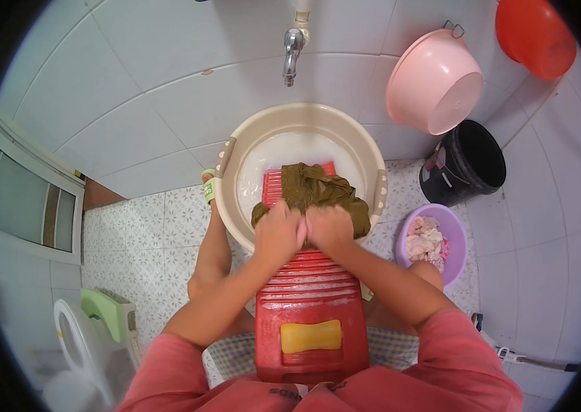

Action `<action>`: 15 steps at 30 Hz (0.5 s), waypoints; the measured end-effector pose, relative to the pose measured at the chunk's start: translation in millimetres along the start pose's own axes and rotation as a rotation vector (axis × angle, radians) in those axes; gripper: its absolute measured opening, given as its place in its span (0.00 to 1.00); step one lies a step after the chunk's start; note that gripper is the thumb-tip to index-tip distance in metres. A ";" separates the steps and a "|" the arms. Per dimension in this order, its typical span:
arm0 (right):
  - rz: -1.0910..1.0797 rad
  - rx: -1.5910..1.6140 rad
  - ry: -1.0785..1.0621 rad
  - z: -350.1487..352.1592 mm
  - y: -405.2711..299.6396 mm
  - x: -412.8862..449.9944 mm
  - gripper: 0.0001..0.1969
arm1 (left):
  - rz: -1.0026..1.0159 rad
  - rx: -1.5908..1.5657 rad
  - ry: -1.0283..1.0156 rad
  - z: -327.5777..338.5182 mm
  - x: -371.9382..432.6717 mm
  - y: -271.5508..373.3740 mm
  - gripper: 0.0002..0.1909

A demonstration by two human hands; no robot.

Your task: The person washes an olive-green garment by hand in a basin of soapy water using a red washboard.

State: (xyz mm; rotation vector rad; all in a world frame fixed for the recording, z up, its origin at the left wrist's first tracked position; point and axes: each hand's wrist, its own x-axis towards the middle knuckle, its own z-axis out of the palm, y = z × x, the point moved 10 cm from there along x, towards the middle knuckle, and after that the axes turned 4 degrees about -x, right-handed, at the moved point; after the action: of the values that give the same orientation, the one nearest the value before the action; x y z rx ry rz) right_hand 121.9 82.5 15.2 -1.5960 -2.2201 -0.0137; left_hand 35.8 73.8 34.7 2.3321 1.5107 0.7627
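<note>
My left hand (279, 230) and my right hand (329, 226) are side by side, both closed on a wet olive-green garment (316, 183). The cloth lies bunched over the upper part of a red plastic washboard (311, 288), and its folds hang to both sides. The washboard's far end stands in a beige plastic basin (301, 110) of whitish, soapy water (254, 170); its near end rests against my body. Suds cover the ridges. A yellow bar of soap (311, 336) sits in the recess at the near end. The fingers are partly blurred and their tips are hidden.
A chrome tap (292, 56) is on the tiled wall beyond the basin. Pink (434, 82) and red (537, 36) basins hang at upper right. Below stand a black bucket (463, 164) and a purple basin (456, 257) holding clothes (424, 241). A green-and-white plastic object (102, 314) is at lower left.
</note>
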 end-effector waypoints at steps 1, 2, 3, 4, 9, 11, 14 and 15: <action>0.067 -0.037 -0.058 16.1 11.7 18.9 0.07 | -0.105 -0.002 0.004 10.2 17.8 -21.8 0.09; 0.124 -0.018 -0.085 29.0 20.2 40.2 0.07 | -0.207 -0.004 0.013 18.5 38.3 -44.7 0.10; 0.183 -0.003 -0.118 39.9 30.0 54.8 0.07 | -0.236 0.005 -0.025 28.9 58.0 -63.8 0.11; 0.186 -0.009 -0.113 39.4 37.8 64.8 0.07 | -0.262 0.009 -0.063 31.5 72.3 -72.7 0.13; 0.376 0.222 -0.259 33.4 77.2 63.4 0.20 | -0.403 -0.177 -0.055 21.0 61.5 -90.3 0.23; 0.443 0.108 -0.408 29.7 98.9 52.9 0.35 | -0.404 -0.167 -0.084 -2.0 48.0 -73.5 0.27; 0.518 0.585 -0.563 73.3 128.4 30.3 0.55 | -0.388 -0.179 -0.253 -3.8 34.2 -60.3 0.27; 0.504 0.594 -0.569 73.2 118.1 30.5 0.55 | -0.363 -0.195 -0.254 -8.8 25.9 -61.9 0.26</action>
State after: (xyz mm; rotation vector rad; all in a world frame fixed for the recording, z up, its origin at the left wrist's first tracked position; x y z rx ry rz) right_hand 198.3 168.6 -68.4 -1.8713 -1.8129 1.2465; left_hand -8.1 123.0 19.6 1.8604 1.5994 0.4760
